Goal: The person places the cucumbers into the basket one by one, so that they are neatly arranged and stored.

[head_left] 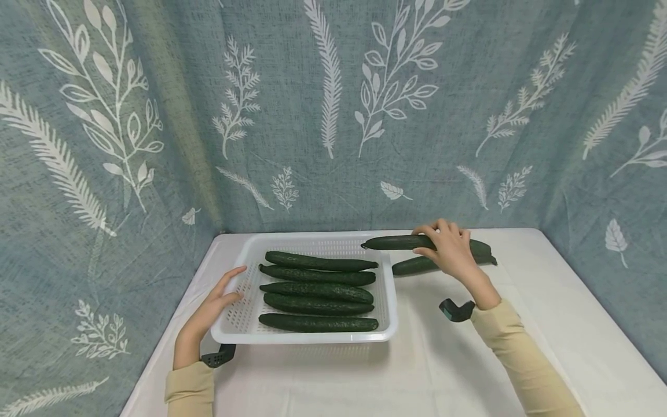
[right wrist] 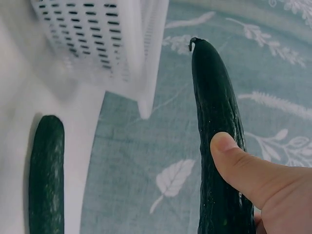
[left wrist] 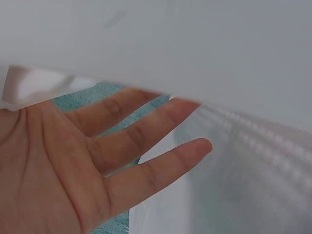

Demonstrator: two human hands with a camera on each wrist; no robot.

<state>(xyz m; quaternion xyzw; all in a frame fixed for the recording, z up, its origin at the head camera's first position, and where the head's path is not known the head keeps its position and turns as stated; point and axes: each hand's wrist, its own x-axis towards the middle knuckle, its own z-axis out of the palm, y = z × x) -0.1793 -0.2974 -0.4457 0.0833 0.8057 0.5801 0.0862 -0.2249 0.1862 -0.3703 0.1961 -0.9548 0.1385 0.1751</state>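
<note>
My right hand (head_left: 449, 249) grips a dark green cucumber (head_left: 395, 242) around its middle, its thin end over the right rim of the white basket (head_left: 391, 301). In the right wrist view the thumb (right wrist: 226, 144) presses along its side. Another cucumber (head_left: 414, 265) lies on the table, partly behind that hand. Several cucumbers (head_left: 320, 291) lie side by side inside the basket, pointing left and right. At the basket's left rim rests my left hand (head_left: 211, 307), its thumb and a finger over the edge. The left wrist view shows the other fingers (left wrist: 146, 178) straight and spread below the rim.
A white cloth covers the table (head_left: 432, 359). Blue-green curtains (head_left: 333, 174) with white leaf patterns stand along the back and both sides. A black wrist device (head_left: 456, 311) sits on the right wrist and another (head_left: 219, 355) on the left.
</note>
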